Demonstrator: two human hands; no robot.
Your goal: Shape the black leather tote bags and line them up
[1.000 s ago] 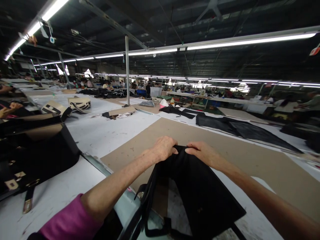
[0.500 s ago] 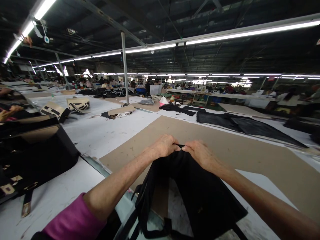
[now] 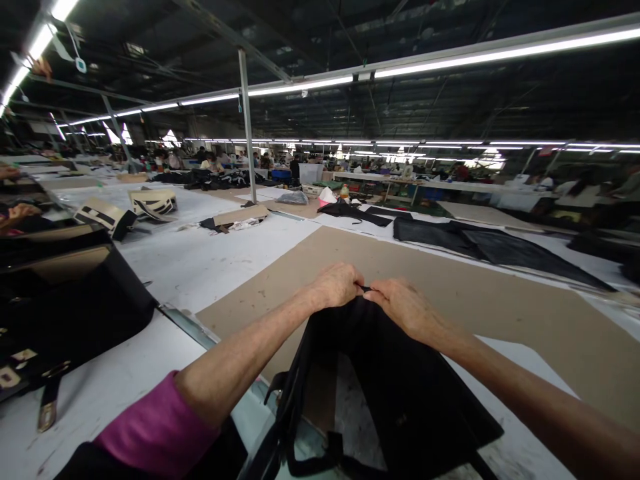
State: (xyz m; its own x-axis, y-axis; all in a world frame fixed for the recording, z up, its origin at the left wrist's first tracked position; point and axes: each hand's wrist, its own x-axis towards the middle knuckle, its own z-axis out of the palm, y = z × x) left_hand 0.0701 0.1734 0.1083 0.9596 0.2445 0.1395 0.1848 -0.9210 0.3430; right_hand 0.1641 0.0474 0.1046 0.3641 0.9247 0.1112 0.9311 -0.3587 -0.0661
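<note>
A black bag piece (image 3: 400,393) with straps hangs below both hands at the front of the table. My left hand (image 3: 340,285) pinches its upper edge between thumb and fingers. Close beside it, my right hand (image 3: 397,300) is closed on the same edge, thumb toward the left hand. Only a short dark bit of the edge shows between the fingertips. Through a gap in the black piece I see the table surface. A black strap (image 3: 313,467) curves along its lower part.
Brown board (image 3: 475,300) covers much of the white table beyond the hands. At left stand black bags with metal fittings (image 3: 100,300) and beige-and-black pieces (image 3: 153,203). Flat black panels (image 3: 445,240) lie at right. A metal post (image 3: 247,127) rises behind. Another person's hand (image 3: 23,213) shows at far left.
The view has tilted down and shifted slightly. My left hand has moved a little up and right along the edge, while both hands keep their pinch on the black piece.
</note>
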